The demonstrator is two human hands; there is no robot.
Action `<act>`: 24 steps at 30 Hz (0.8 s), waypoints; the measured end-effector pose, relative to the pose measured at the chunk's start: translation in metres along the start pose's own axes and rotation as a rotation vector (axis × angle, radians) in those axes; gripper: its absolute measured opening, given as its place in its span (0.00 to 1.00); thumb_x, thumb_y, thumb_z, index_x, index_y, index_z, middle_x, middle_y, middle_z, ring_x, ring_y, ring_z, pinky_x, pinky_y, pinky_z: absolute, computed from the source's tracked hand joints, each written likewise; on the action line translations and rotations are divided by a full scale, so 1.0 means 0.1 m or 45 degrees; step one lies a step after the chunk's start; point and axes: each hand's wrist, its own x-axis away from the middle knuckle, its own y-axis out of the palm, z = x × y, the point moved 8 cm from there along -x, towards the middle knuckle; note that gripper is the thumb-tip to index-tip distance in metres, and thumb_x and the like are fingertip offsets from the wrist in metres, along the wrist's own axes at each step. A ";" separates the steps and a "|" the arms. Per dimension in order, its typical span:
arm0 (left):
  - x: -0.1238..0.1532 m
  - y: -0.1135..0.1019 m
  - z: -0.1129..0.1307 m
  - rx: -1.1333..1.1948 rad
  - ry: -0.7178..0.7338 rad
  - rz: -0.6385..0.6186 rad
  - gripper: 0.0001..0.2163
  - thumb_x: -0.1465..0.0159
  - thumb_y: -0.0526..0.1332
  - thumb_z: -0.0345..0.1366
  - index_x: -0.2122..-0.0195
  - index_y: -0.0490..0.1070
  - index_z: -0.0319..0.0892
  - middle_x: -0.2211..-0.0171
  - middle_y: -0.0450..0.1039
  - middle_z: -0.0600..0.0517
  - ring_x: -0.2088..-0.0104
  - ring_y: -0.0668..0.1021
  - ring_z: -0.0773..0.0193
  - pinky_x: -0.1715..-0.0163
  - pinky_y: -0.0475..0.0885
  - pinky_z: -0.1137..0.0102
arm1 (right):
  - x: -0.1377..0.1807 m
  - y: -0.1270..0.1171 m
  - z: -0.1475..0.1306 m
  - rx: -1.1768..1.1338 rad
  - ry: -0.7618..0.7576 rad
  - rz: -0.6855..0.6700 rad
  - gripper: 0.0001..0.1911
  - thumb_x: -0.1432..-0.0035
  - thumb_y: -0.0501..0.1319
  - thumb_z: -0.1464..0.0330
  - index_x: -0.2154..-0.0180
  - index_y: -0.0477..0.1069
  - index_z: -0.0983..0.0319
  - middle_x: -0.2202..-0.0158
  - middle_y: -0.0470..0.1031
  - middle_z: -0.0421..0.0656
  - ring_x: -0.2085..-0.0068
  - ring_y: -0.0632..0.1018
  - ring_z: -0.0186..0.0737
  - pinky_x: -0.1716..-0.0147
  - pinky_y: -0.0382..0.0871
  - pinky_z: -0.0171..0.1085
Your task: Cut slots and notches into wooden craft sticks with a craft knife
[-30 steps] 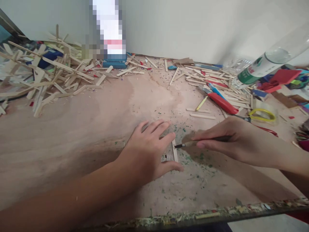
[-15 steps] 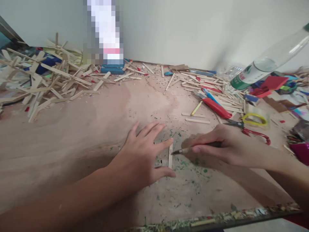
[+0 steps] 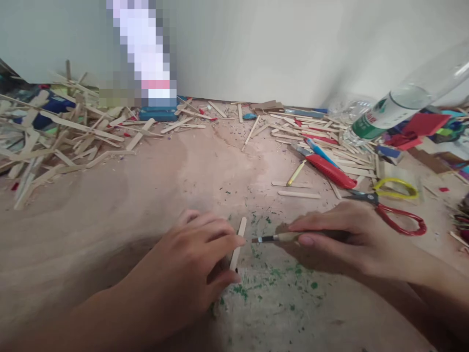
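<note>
My left hand [image 3: 194, 254] lies low over the table with its fingers curled and its index finger across a wooden craft stick [image 3: 242, 227]. The thumb rests by the stick's near end, and part of the stick is hidden under the fingers. A slim carving knife [image 3: 286, 237] with a pale wooden handle is gripped in my right hand [image 3: 337, 234]. Its narrow dark tip points left, just short of the stick and apart from it. Green flecks [image 3: 264, 283] mark the tabletop beneath both hands.
Loose craft sticks [image 3: 298, 194] lie ahead, near a red utility knife [image 3: 330, 170] and scissors [image 3: 399, 210] with yellow and red handles. A tilted plastic bottle [image 3: 388, 110] stands back right. A tangled pile of sticks [image 3: 84, 127] covers the back left, by a white wall.
The knife tip has come off the stick. My left fingers, spread before, have curled in, and the stick has shifted left and tilted. The view has shifted somewhat.
</note>
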 end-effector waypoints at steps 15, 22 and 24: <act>0.00 -0.06 0.11 -0.158 0.166 0.039 0.13 0.12 0.61 0.19 0.42 0.83 0.42 0.50 0.89 0.54 0.49 0.86 0.62 0.40 0.76 0.64 | 0.09 0.12 0.01 0.140 -0.158 0.097 0.16 0.06 0.67 0.60 0.37 0.94 0.57 0.51 0.99 0.45 0.59 0.99 0.46 0.64 0.94 0.36; 0.01 -0.05 0.15 -0.229 0.216 0.177 0.20 0.02 0.49 0.28 0.44 0.81 0.42 0.52 0.90 0.54 0.51 0.87 0.62 0.39 0.77 0.62 | 0.14 0.06 -0.01 0.206 -0.187 0.176 0.18 0.06 0.66 0.60 0.28 0.91 0.45 0.51 0.99 0.42 0.61 0.98 0.49 0.75 0.85 0.41; 0.02 -0.03 0.16 -0.256 0.226 0.174 0.21 0.02 0.47 0.28 0.43 0.81 0.42 0.51 0.90 0.53 0.50 0.87 0.61 0.38 0.77 0.61 | 0.16 0.05 0.01 0.135 -0.191 0.182 0.22 0.06 0.65 0.62 0.23 0.87 0.38 0.56 0.98 0.40 0.63 0.96 0.49 0.77 0.82 0.43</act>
